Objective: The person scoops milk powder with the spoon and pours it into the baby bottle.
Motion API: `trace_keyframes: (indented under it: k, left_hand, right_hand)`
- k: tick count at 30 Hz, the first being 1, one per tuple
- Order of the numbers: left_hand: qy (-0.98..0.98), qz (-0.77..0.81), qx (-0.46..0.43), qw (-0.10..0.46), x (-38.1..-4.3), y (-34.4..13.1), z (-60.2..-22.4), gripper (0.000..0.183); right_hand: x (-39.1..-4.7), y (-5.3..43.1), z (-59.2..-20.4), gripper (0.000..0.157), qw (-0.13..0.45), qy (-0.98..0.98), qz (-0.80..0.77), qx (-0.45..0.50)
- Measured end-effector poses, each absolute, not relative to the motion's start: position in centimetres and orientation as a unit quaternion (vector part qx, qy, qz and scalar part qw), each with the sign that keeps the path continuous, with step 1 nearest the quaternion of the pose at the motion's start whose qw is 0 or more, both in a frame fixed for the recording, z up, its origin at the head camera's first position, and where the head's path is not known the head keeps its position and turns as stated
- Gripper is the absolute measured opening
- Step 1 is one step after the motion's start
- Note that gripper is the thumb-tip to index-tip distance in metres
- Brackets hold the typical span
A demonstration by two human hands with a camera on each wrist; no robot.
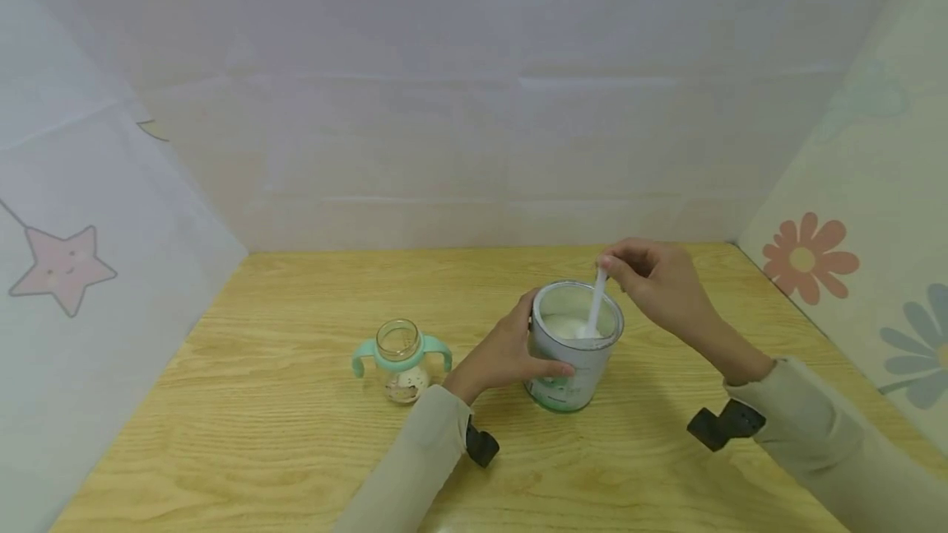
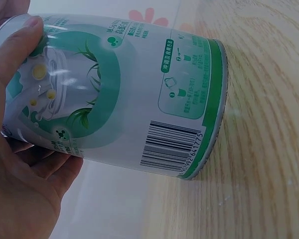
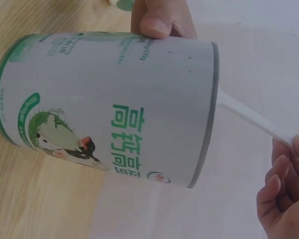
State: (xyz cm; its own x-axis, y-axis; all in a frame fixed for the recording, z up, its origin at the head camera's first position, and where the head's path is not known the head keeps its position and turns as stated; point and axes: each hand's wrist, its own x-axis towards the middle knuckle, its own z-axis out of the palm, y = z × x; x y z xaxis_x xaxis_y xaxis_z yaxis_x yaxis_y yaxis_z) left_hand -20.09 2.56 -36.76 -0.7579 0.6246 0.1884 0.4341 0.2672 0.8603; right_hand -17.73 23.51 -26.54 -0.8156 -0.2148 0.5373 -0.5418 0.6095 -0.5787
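A white and green milk powder can [image 1: 570, 373] stands open-topped on the table, pale powder [image 1: 566, 327] visible inside. My left hand [image 1: 511, 352] grips its side, thumb across the front and fingers round the back; the left wrist view shows the can's barcode side beyond the thumb. Above the rim on the right, my right hand [image 1: 659, 282] pinches the upper end of a white plastic scoop [image 1: 597, 294] between thumb and fingers. The scoop's handle slants down into the can, and in the right wrist view its lower end is hidden behind the rim [image 3: 207, 124].
Left of the can stands an uncapped clear baby bottle [image 1: 400, 360] with mint-green handles, close to my left wrist. The wooden table [image 1: 281, 434] meets pale cloth walls [image 1: 474, 146] at the back and sides. Dark wrist cameras [image 1: 726, 424] sit on both sleeves.
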Motion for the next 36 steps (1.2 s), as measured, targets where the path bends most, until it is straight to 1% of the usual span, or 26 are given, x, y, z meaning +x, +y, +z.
trace_keyframes:
  k: [5,13,15,19,21,28,36]
  left_hand:
    - [0.791,0.504,0.333,0.095,-20.1,2.6,-36.8,0.101]
    - [0.798,0.496,0.33,0.095,-20.1,2.6,-36.8,0.103]
    - [0.799,0.495,0.33,0.094,-20.1,2.6,-36.8,0.102]
    - [0.799,0.495,0.329,0.093,-20.1,2.5,-36.8,0.102]
    - [0.801,0.493,0.328,0.091,-20.1,2.6,-36.8,0.102]
    - [0.797,0.495,0.335,0.089,-20.0,2.6,-36.8,0.102]
    - [0.805,0.481,0.338,0.083,-20.2,2.2,-36.5,0.104]
  right_hand:
    - [-17.9,23.7,-26.2,0.013,0.211,-0.863,0.414,0.199]
    - [-18.1,24.1,-25.9,0.019,0.174,-0.842,0.487,0.153]
    - [-18.2,24.3,-26.0,0.018,0.164,-0.831,0.511,0.146]
    - [-18.4,24.6,-26.2,0.009,0.143,-0.808,0.557,0.127]
    - [-18.4,24.8,-26.3,0.009,0.133,-0.793,0.584,0.116]
    - [-18.4,25.2,-26.4,0.01,0.103,-0.742,0.656,0.092]
    - [-18.5,25.7,-26.6,0.018,0.072,-0.705,0.703,0.06]
